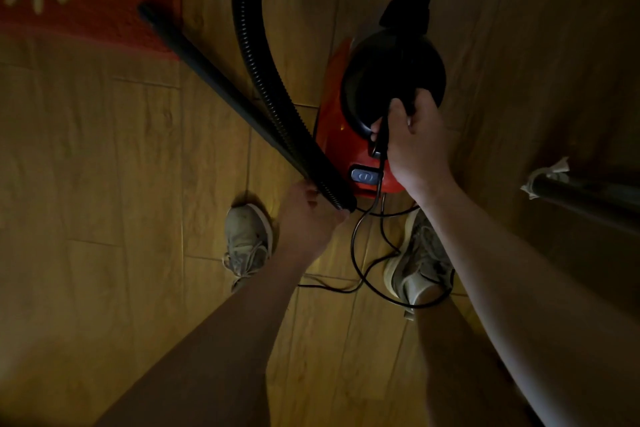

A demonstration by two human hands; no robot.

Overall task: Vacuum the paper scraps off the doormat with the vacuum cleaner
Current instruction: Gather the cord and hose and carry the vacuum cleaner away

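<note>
Fingers of my right hand (pixel 412 146) are curling round the black carry handle (pixel 403 104) on top of the vacuum cleaner (pixel 332 135), and they are also pinching the plug (pixel 381 140) of the power cord (pixel 356 246) against it. My left hand (pixel 304 218) is gripping the near end of the rigid wand (pixel 214 81), just where the ribbed hose (pixel 247 28) joins it. The red body is standing on the wooden floor (pixel 104 184) just ahead of my shoes, and the wand tip is reaching the corner of the red doormat (pixel 104 3). I am judging the body heavy and hard-shelled, best lifted by that handle. The wand is likely stiff and light, steerable from its end, while the hose is looking springy and apt to tug back. The cord is lying in loose loops between my feet, ready to snag. I cannot make out any paper scraps in this dim light.
</note>
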